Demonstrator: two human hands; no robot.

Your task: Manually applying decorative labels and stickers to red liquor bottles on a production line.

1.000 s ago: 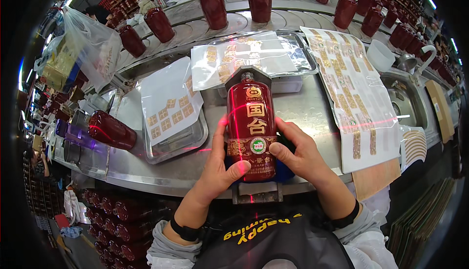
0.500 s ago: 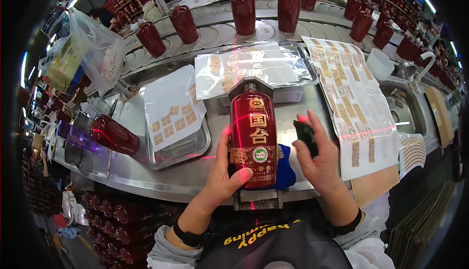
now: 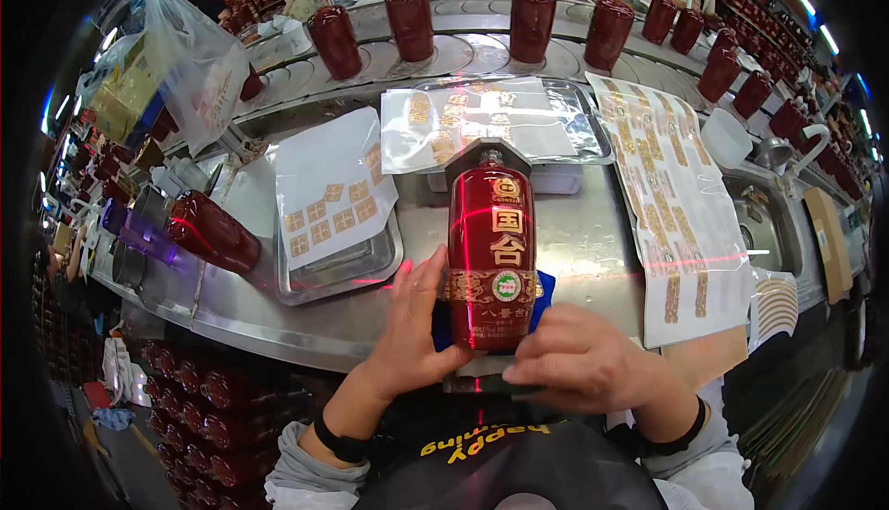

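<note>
A dark red glass bottle [image 3: 491,241] with gold characters, a patterned gold band and a round green-and-white seal lies in a dark cradle [image 3: 463,160], neck away from me. A blue cloth [image 3: 544,299] shows under its lower end. Along the bottle's left side, my left hand [image 3: 407,334] is open with fingers stretched out and the thumb by the base. My right hand [image 3: 583,362] is closed at the lower right of the bottle. Its fingers curl over a dark flat piece, which is almost wholly hidden. Red laser lines cross the bottle.
Left, a metal tray [image 3: 347,269] bears a sheet of square gold stickers [image 3: 324,153]. Behind the cradle lies another label sheet [image 3: 403,144]; right, a long one [image 3: 713,223] beside a sink [image 3: 769,223]. Another red bottle [image 3: 213,232] leans at left. Several bottles stand on the curved conveyor [image 3: 472,51].
My right hand has moved down and left to the bottle's base, its fingers curling inward. My left thumb has slid off the bottle's front and the fingers have straightened. Conveyor bottles have shifted.
</note>
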